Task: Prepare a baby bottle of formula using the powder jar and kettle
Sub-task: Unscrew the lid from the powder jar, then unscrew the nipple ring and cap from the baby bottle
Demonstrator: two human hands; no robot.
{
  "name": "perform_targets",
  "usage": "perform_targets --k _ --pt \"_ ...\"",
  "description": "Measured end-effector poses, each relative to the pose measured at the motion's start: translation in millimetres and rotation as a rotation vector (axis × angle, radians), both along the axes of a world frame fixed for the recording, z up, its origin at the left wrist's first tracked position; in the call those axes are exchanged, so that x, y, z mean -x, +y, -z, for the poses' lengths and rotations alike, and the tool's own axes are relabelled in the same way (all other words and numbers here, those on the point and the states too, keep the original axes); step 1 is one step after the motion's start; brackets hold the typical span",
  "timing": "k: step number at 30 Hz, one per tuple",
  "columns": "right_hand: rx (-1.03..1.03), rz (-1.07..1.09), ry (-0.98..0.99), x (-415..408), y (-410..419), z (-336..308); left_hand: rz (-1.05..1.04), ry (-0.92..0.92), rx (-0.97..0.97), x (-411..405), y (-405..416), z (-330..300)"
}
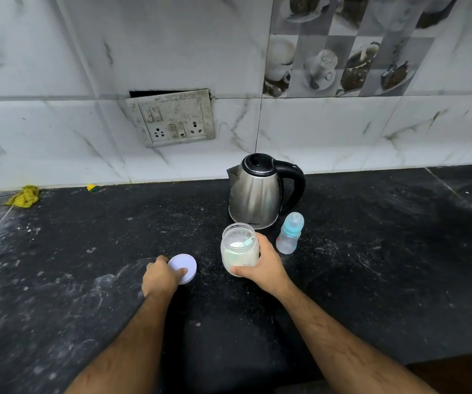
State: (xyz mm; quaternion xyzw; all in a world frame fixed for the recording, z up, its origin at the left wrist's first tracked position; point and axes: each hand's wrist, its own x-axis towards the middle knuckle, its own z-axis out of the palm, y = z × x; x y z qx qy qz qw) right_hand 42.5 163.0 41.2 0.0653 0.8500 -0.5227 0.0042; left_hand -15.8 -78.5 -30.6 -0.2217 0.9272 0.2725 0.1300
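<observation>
Just in front of the kettle (pixel 257 191), the right hand (pixel 263 264) grips the open powder jar (pixel 239 248); left hand (pixel 162 275) holds its lid (pixel 183 268) on the counter. Capped baby bottle (pixel 289 233) stands right of kettle; uncap it before scooping

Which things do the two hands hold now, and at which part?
The right hand grips the open powder jar round its side wall. The left hand holds the jar's white lid by its rim, on the counter.

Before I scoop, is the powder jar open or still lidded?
Open. The powder jar has a bare mouth; its white lid lies on the counter under the left hand.
</observation>
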Motion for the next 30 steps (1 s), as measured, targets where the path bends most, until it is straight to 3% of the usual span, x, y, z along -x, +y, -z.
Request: perform_targets --k 4,7,11,15,30 --pt "-0.046 0.009 0.017 0 -3 7 0.018 0.184 -0.039 -7 3 -5" --pt "-0.052 0.004 0.011 1 -3 15 0.164 0.347 -0.173 -8 13 -15" --pt "-0.091 0.000 -0.039 3 -8 19 0.246 0.286 -0.497 -13 33 -25" --pt "-0.074 -0.009 -0.076 8 -15 26 0.222 0.258 -0.658 -22 42 -30" --pt "-0.027 -0.084 -0.074 15 -43 42 0.196 0.246 -0.733 -40 22 -27"
